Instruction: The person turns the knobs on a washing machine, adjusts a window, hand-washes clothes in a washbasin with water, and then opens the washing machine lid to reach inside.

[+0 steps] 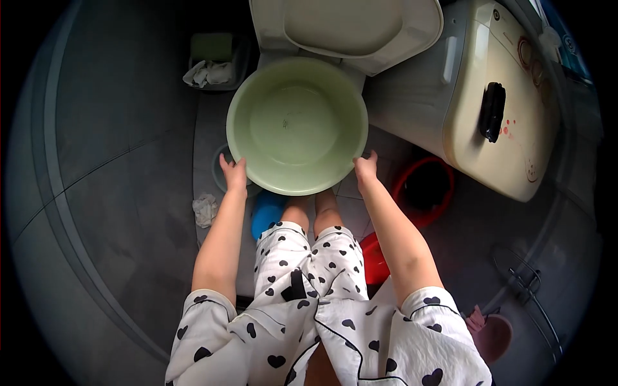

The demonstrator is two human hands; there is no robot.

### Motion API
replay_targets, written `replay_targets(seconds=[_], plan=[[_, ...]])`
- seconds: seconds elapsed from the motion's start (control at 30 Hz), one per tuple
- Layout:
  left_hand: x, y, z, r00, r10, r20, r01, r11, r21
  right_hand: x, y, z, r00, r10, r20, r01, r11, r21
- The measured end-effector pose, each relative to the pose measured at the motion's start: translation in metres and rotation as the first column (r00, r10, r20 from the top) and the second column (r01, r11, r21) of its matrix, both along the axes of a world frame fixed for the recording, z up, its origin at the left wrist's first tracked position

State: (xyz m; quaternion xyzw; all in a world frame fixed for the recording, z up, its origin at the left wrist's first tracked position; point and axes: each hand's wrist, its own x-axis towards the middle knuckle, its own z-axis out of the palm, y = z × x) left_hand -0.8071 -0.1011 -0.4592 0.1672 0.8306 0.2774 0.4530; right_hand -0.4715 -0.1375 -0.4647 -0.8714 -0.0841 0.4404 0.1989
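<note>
Got a pale-green plastic basin (296,128) clamped by its rim between left hand (235,172) and right hand (365,168). Could tip from uneven lifting, or bump the washing machine (468,100) swinging right.

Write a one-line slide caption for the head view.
Left hand and right hand hold a green basin at either side of its near rim.

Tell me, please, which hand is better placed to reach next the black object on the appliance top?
Probably the right hand: it holds the green basin on the side nearer the black object. The left hand holds the opposite side, farther away.
</note>
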Motion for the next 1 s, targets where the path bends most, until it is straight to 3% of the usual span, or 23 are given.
replay_targets(seconds=[0.03,0.1,0.17,0.3,0.37,0.5,0.6,0.67,0.73,0.8,0.93,1.0], plan=[[0.008,-0.001,0.003,0.985,0.015,-0.172,-0.014,1.000,0.007,-0.007,0.000,0.017,0.999,0.035,0.005,-0.035,0.999,0.019],[0.023,0.001,0.041,0.927,-0.207,-0.311,0.221,0.975,0.009,-0.033,0.013,0.093,0.996,0.019,-0.085,-0.012,0.996,0.090],[0.034,-0.006,0.059,0.840,-0.399,-0.367,0.460,0.883,0.093,-0.033,-0.014,0.100,0.985,-0.012,-0.174,0.062,0.957,0.284],[0.083,-0.023,0.096,0.687,-0.567,-0.454,0.646,0.763,0.025,-0.020,-0.068,0.109,0.960,-0.117,-0.256,0.184,0.950,0.254],[0.112,-0.029,0.120,0.591,-0.581,-0.559,0.698,0.716,-0.007,-0.010,-0.080,0.134,0.857,-0.284,-0.431,0.403,0.890,0.213],[0.165,-0.044,0.141,0.575,-0.779,-0.250,0.804,0.481,0.350,0.022,-0.105,0.180,0.667,-0.375,-0.643,0.662,0.694,0.283],[0.232,-0.060,0.171,0.310,-0.925,-0.219,0.863,0.177,0.474,0.059,-0.129,0.207,0.622,-0.373,-0.689,0.753,0.526,0.396],[0.284,-0.077,0.195,0.163,-0.978,-0.130,0.845,0.070,0.530,0.089,-0.153,0.216,0.603,-0.389,-0.696,0.791,0.405,0.459],[0.332,-0.097,0.213,-0.075,-0.978,-0.193,0.848,-0.165,0.503,0.122,-0.181,0.223,0.617,-0.437,-0.655,0.787,0.351,0.507],[0.379,-0.125,0.213,-0.193,-0.945,-0.265,0.869,-0.290,0.401,0.157,-0.215,0.217,0.650,-0.489,-0.582,0.757,0.355,0.548],[0.451,-0.184,0.191,-0.251,-0.964,-0.086,0.922,-0.265,0.284,0.222,-0.293,0.194,0.504,-0.602,-0.620,0.851,0.223,0.475],[0.484,-0.214,0.176,-0.258,-0.964,-0.059,0.925,-0.264,0.272,0.253,-0.330,0.179,0.493,-0.643,-0.586,0.851,0.216,0.478]])
